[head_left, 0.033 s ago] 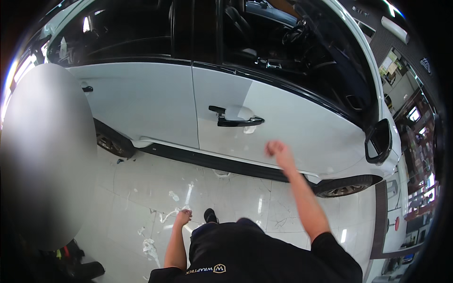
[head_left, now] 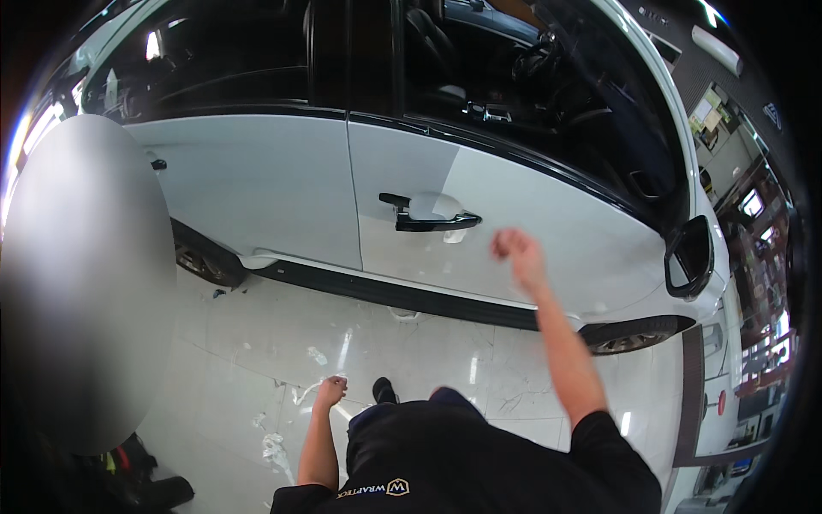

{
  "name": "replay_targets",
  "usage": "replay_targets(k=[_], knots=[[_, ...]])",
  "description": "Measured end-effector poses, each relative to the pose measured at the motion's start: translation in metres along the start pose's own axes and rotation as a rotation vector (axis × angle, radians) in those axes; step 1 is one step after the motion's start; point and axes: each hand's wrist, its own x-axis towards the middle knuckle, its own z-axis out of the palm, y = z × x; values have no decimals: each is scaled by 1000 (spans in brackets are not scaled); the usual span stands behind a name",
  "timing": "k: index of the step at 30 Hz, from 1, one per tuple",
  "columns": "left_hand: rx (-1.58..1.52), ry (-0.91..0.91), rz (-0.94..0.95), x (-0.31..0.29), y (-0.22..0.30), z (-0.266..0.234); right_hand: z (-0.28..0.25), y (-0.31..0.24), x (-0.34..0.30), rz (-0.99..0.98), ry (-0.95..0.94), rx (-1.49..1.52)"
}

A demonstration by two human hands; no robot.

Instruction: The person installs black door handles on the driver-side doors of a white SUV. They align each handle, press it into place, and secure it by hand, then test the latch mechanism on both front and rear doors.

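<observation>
My right hand [head_left: 518, 254] is raised in front of the car's front door [head_left: 591, 227], to the right of the black door handle [head_left: 437, 225]. Its fingers are curled and somewhat blurred; anything inside them is too small to make out. A small whitish piece [head_left: 455, 236] shows just under the handle. Low at my left side, my left hand [head_left: 332, 391] is closed, above the glossy floor, and what it may hold is hidden. The door panel looks greyer around the handle's upper left and lighter to the right.
Crumpled whitish scraps [head_left: 276, 450] lie on the tiled floor [head_left: 445, 360] by my left arm. A large blurred grey rounded shape [head_left: 86, 283] fills the left. The side mirror [head_left: 689, 257] juts out at the right, above the front wheel [head_left: 634, 336].
My right hand has moved a little up and to the right along the door. My left hand has hardly moved.
</observation>
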Motion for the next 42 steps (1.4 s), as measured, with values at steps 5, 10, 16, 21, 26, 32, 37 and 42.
replay_targets(k=[5,10,16,21,26,32,37,42], knots=[[-56,137,26,49,66,-52,-46,-147,193,-499,119,-394],[-201,322,-88,51,28,-70,-11,-154,323,341,-492,-858],[-448,380,-461,-9,-13,1,17,-101,383,576,-879,-521],[-608,274,-689,-49,-2,95,28,-25,422,518,-1074,-521],[-74,107,-280,-59,46,143,30,37,447,433,-1182,-464],[-457,337,-481,-19,129,122,35,64,442,138,-1186,-395],[-361,379,-483,-10,143,86,26,60,427,13,-1174,-333],[-232,292,-465,-15,175,60,-13,31,422,214,-1354,-485]])
